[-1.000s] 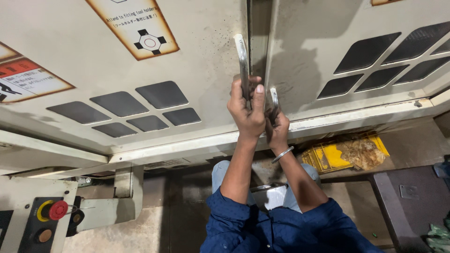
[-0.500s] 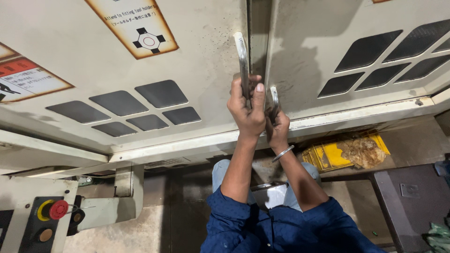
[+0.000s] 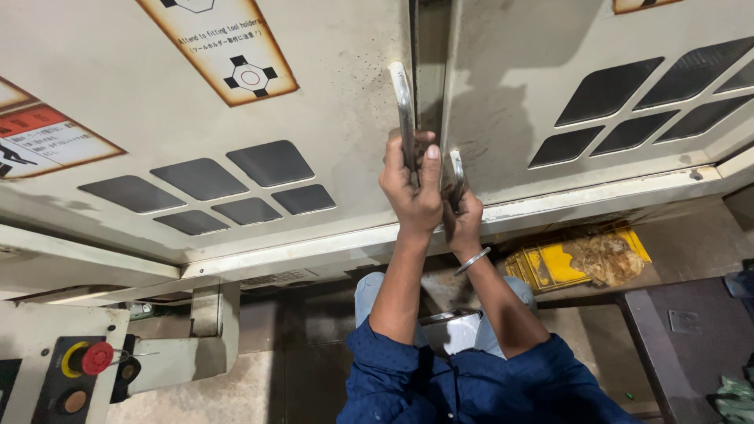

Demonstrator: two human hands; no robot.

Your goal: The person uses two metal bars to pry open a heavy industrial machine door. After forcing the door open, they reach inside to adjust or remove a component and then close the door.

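both hands on the twin door handles at the seam.
left hand (image 3: 412,188) fingers closed round the left handle (image 3: 404,110), running straight up; right hand (image 3: 465,220) grips the right handle (image 3: 457,174) just beside it.

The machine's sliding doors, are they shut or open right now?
Nearly shut: the two beige doors meet with only a narrow dark gap between them. Left hand and right hand grip the door handles.

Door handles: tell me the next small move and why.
Probably pull the two handles apart. The left hand grips the left door handle, the right hand grips the right door handle, and only a narrow gap shows between the two sliding doors.
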